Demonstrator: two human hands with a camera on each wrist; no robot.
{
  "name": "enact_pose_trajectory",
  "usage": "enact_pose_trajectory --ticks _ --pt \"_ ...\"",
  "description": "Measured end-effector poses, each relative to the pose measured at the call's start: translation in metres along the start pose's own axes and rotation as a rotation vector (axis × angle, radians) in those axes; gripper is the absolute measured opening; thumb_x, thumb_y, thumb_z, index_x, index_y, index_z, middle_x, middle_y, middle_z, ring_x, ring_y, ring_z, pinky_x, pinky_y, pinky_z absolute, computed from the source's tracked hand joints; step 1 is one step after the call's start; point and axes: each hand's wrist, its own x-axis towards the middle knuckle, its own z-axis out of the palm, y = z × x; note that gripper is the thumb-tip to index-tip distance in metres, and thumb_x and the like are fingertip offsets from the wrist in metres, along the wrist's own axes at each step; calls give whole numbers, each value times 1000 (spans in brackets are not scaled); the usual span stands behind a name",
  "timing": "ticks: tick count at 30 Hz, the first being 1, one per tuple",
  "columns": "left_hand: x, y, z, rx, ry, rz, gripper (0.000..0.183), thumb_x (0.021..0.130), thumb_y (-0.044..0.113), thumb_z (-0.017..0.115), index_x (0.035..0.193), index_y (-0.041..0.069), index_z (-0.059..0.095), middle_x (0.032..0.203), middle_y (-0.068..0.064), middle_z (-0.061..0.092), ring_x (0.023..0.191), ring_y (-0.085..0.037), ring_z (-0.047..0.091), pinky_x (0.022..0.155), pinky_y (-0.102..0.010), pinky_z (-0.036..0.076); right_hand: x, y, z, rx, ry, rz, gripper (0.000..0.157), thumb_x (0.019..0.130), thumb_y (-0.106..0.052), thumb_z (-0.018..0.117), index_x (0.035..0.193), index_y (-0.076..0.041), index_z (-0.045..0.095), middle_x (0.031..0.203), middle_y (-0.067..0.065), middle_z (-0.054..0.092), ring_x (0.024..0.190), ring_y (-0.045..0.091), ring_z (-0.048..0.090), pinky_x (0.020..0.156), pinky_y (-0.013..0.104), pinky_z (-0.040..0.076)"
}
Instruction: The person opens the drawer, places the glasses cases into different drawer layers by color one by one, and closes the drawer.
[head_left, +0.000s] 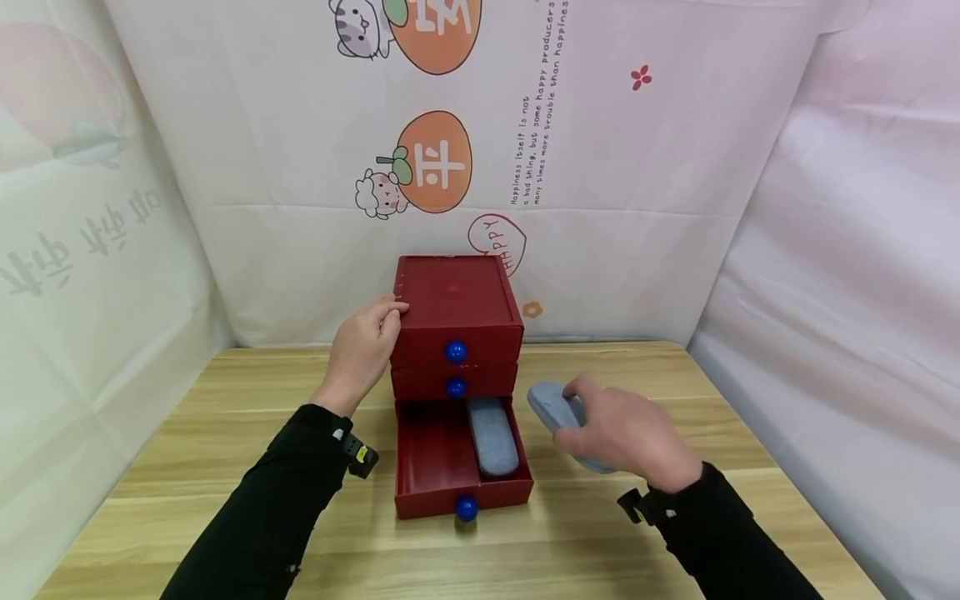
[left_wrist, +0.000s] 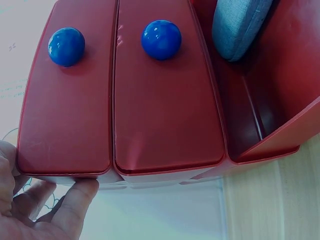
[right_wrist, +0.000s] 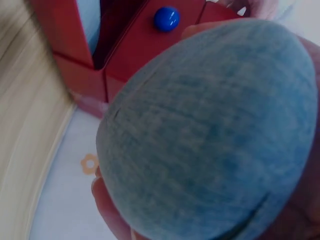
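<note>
A small red chest of drawers [head_left: 457, 292] with blue round knobs stands on the table, its bottom drawer [head_left: 431, 454] pulled out. Inside that drawer, along the right side, lies a blue-grey fabric-covered glasses case [head_left: 493, 437]. My left hand [head_left: 363, 346] holds the chest's upper left edge, with fingers [left_wrist: 75, 202] against its side in the left wrist view. To the right of the open drawer, my right hand [head_left: 626, 429] grips a second, similar glasses case [head_left: 551, 404] above the table. That case [right_wrist: 210, 130] fills much of the right wrist view and hides part of the hand.
The upper two drawers are closed, with blue knobs [head_left: 455, 352] on their fronts. The wooden table [head_left: 300, 550] extends around the chest. A printed white cloth [head_left: 600, 250] hangs behind it, and more cloth [head_left: 847, 292] hangs at both sides.
</note>
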Motion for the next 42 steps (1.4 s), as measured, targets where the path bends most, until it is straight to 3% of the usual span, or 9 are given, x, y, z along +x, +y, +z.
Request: enact_pose_trajectory --ticks 13,22,25,29,32,42 --pt "-1 0 0 -2 5 3 46 104 33 32 130 12 64 149 -7 47 131 -22 47 52 -39 31 -12 -39 10 -77 -44 -97 57 74 -51 65 125 -27 57 81 -7 58 68 13 51 55 33 44" --pt "-1 0 -1 -5 6 7 46 104 34 32 129 12 64 149 -8 48 132 -22 46 52 -39 32 -4 -62 22 -57 -59 -220 53 75 -47 63 122 -22 59 79 -8 56 67 12 51 54 32 43" --pt "-1 0 -1 -4 4 5 46 104 34 32 130 12 64 149 -7 48 107 -22 60 50 -38 32 0 -69 26 -66 -65 -235 54 75 -48 62 122 -22 59 79 -7 56 65 12 51 52 32 43" --pt "-2 0 0 -1 0 -1 46 104 34 32 130 13 63 149 -6 47 77 -21 55 48 -37 32 8 -77 31 -63 -94 -238 58 76 -49 61 126 -22 57 76 -6 57 64 13 52 51 33 43" --pt "-1 -1 1 0 3 1 46 104 34 32 130 13 64 149 -6 47 91 -20 60 50 -37 32 13 -83 35 -57 -105 -244 59 76 -50 60 127 -21 57 73 -6 57 63 13 53 51 33 44" --pt "-1 -1 1 -4 12 4 45 104 34 33 129 13 64 149 -6 48 77 -18 55 47 -37 30 23 -94 46 -54 -91 -246 60 77 -49 61 127 -17 57 68 -5 56 59 14 50 51 31 39"
